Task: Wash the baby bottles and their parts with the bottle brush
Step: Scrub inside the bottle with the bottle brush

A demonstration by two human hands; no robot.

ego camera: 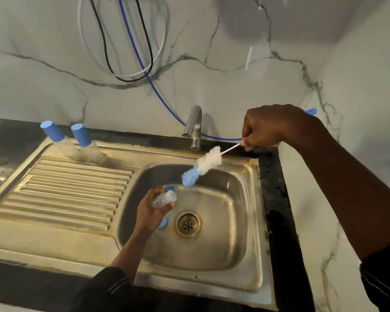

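Observation:
My left hand (150, 210) grips a clear, uncapped baby bottle (164, 198) over the steel sink basin (223, 251), its open mouth turned up and to the right. My right hand (263, 128) holds the thin white handle of the bottle brush (203, 166) above the basin. The brush's white and blue bristle head slants down toward the bottle, its blue tip a short way from the mouth and apart from it. Blue bottle parts lie in the basin: one (169, 188) behind the bottle, another (163, 222) under my left wrist. Two capped bottles (61, 140) (87, 144) stand on the drainboard's far edge.
A chrome tap (195, 127) stands behind the basin, with no water seen running. The ribbed drainboard (65, 190) lies to the left, the drain (188, 224) in the basin's middle. A blue hose (158, 95) and cables hang on the marble wall. A dark counter surrounds the sink.

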